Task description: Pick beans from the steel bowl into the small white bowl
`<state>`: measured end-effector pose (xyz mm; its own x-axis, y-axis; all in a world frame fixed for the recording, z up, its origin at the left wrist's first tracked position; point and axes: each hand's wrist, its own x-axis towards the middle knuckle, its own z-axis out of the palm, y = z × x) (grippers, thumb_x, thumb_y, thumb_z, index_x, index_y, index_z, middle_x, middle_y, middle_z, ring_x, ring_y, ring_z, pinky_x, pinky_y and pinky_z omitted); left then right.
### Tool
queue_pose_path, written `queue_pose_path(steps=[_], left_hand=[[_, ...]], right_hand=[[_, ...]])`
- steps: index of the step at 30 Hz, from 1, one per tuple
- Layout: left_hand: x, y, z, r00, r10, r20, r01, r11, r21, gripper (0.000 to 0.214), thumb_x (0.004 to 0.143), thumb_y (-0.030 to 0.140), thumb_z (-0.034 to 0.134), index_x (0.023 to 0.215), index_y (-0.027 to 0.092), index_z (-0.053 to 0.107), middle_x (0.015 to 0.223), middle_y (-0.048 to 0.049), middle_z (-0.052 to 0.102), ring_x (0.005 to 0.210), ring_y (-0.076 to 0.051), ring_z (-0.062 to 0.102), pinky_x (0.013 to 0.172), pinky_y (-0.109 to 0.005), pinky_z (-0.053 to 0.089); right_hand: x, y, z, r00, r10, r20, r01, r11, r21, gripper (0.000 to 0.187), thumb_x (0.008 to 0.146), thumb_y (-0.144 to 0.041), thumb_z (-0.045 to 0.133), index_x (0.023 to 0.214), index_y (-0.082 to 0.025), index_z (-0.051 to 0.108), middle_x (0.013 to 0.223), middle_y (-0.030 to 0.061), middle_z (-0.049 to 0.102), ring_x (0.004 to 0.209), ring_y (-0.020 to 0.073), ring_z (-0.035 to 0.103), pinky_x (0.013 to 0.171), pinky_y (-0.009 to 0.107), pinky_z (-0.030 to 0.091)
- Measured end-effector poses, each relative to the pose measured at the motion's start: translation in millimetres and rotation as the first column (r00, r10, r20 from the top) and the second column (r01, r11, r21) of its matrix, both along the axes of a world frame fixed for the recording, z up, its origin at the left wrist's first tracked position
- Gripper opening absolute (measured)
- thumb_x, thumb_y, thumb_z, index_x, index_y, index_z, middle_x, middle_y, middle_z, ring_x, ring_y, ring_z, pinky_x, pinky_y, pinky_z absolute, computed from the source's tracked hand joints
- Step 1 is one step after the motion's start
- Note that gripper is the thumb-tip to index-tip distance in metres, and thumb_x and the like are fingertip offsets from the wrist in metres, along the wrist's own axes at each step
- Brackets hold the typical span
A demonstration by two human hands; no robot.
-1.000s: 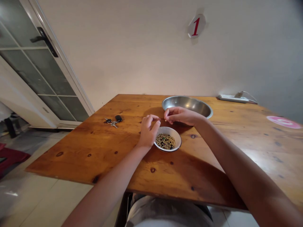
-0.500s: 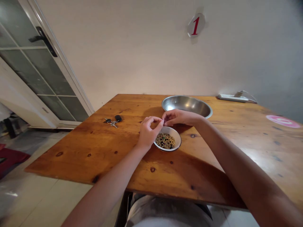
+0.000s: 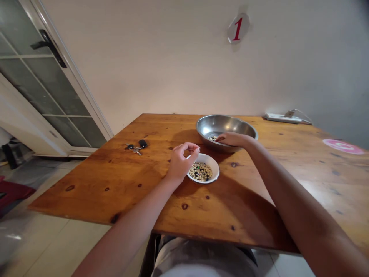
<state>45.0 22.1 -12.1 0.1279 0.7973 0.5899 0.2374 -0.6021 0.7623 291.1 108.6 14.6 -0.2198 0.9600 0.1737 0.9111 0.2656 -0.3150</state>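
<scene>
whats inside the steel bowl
A few pale and dark beans lie in the stainless steel bowl, beside the right hand; that hand and the bowl's near wall hide the rest.

Left hand [image 3: 181, 163] pinched into a ring, right hand [image 3: 234, 140] outstretched

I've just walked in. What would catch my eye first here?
On a wooden table, the right hand reaches into a steel bowl, while the left hand hovers pinched beside a small white bowl of mixed beans. A red number 1 stands out on the wall above.
</scene>
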Motion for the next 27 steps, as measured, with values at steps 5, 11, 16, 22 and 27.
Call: queue_pose_path(steps=[5, 11, 16, 22, 27], left_hand=[[1.1, 0.2, -1.0, 1.000, -0.015, -0.015, 0.015, 1.000, -0.004, 0.008, 0.080, 0.023, 0.058, 0.078, 0.018, 0.063, 0.080, -0.0030, 0.070, 0.077, -0.016, 0.064, 0.077, -0.031, 0.049], [0.8, -2.1, 1.5, 1.000, -0.024, -0.018, 0.024, 1.000, 0.001, 0.007, 0.079, 0.020, 0.057, 0.077, 0.018, 0.064, 0.080, -0.0025, 0.070, 0.077, -0.016, 0.064, 0.079, -0.031, 0.049], [0.3, -3.4, 2.3, 0.998, -0.056, 0.007, 0.056, 0.998, -0.017, 0.006, 0.080, 0.020, 0.057, 0.079, 0.018, 0.063, 0.079, -0.0019, 0.070, 0.078, -0.015, 0.065, 0.079, -0.030, 0.050], [1.9, -0.6, -1.1, 0.995, -0.070, 0.075, 0.073, 0.997, -0.036, 0.009, 0.080, 0.019, 0.057, 0.084, 0.018, 0.065, 0.083, -0.0027, 0.071, 0.081, -0.014, 0.066, 0.079, -0.028, 0.051], [2.2, 2.1, -2.7, 0.988, -0.093, 0.120, 0.102, 0.992, -0.071, 0.014, 0.081, 0.018, 0.057, 0.091, 0.018, 0.066, 0.086, -0.0036, 0.072, 0.081, -0.015, 0.067, 0.078, -0.029, 0.053]], right_hand=[[6.2, 4.1, -0.1, 0.994, 0.098, -0.041, -0.104, 0.976, -0.192, 0.019, 0.071, -0.016, 0.057, 0.074, -0.028, 0.072, 0.093, 0.0038, 0.074, 0.088, 0.0256, 0.067, 0.084, 0.039, 0.050], [7.9, -1.0, 6.2, 0.989, 0.106, -0.101, -0.123, 0.974, -0.191, 0.012, 0.069, -0.021, 0.062, 0.073, -0.028, 0.071, 0.089, 0.0041, 0.073, 0.086, 0.0272, 0.064, 0.082, 0.041, 0.048], [4.4, -6.4, 10.5, 0.985, 0.073, -0.159, -0.102, 0.978, -0.183, 0.011, 0.067, -0.017, 0.063, 0.071, -0.026, 0.070, 0.084, 0.0066, 0.072, 0.081, 0.0269, 0.064, 0.076, 0.040, 0.048], [6.0, -6.3, 8.6, 0.963, 0.008, -0.269, -0.065, 0.977, -0.202, 0.015, 0.067, -0.015, 0.063, 0.079, -0.022, 0.068, 0.081, 0.0077, 0.072, 0.079, 0.0254, 0.067, 0.074, 0.038, 0.051], [10.0, -2.3, 4.8, 0.942, -0.045, -0.334, -0.013, 0.986, -0.168, 0.017, 0.066, -0.013, 0.065, 0.082, -0.021, 0.065, 0.083, 0.0073, 0.071, 0.082, 0.0229, 0.067, 0.078, 0.036, 0.052]])
